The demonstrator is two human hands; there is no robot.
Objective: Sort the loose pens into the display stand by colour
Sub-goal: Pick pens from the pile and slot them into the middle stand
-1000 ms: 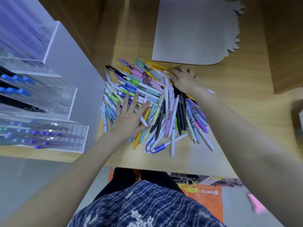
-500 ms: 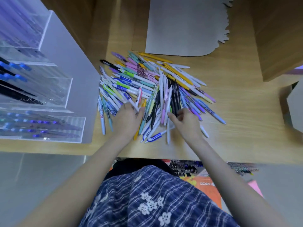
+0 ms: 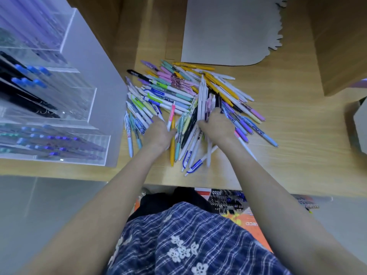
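The loose pens [image 3: 190,104] lay in a fanned heap on the wooden worktop [image 3: 297,135], roughly at its middle. Both hands were down in the near part of the heap. The left hand [image 3: 158,133] was curled, knuckles up, among white and green pens, with a pink pen [image 3: 171,116] and a yellow pen [image 3: 172,143] just beside its thumb side; whether it gripped any of them could not be told. The right hand [image 3: 216,126] was closed around a bundle of white and black pens [image 3: 204,100] that stood out past its fingers toward the far side.

The display stand [image 3: 59,92], clear acrylic in stepped tiers with blue, black and purple pens already inside, stood at the left. Its pale side wall came close to the leftmost pens, leaving only a narrow strip of bare wood there. A grey board [image 3: 228,30] with a ragged right edge lay beyond the heap, its near edge just beside the farthest yellow pens. A wooden panel [image 3: 341,42] rose at the far right. Right of the heap, the worktop lay open, and a band of bare wood ran along the near edge, which a few white and blue pens approached.
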